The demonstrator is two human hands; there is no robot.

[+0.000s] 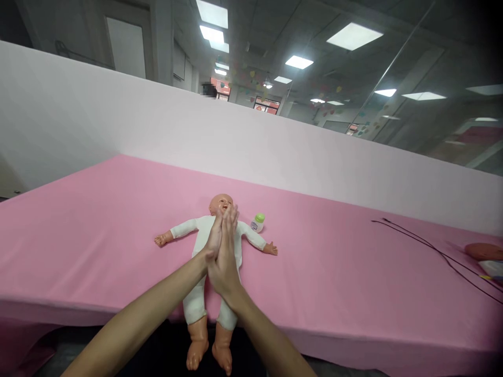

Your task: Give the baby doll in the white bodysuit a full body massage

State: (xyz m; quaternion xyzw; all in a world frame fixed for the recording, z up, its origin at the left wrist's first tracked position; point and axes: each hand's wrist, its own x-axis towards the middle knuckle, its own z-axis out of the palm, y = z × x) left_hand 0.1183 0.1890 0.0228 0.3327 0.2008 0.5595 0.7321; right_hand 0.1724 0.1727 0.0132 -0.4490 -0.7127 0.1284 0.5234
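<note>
A baby doll [201, 243] in a white suit lies on its back on the pink-covered table, arms spread and feet over the front edge. Above its torso, my left hand [215, 235] and my right hand [226, 256] are pressed palm to palm, with their fingers stretched out and pointing away from me. Nothing shows between the palms. The fingertips overlap the lower part of the doll's face in view. Just beyond the doll's shoulder on the right stands a small jar [258, 223] with a green lid.
The pink cloth [334, 272] covers the table, with a low white wall [255, 141] behind it. Dark thin cables [428, 243] lie at the right, near a partly visible brown object [483, 251]. Part of a person's head [209, 90] shows beyond the wall.
</note>
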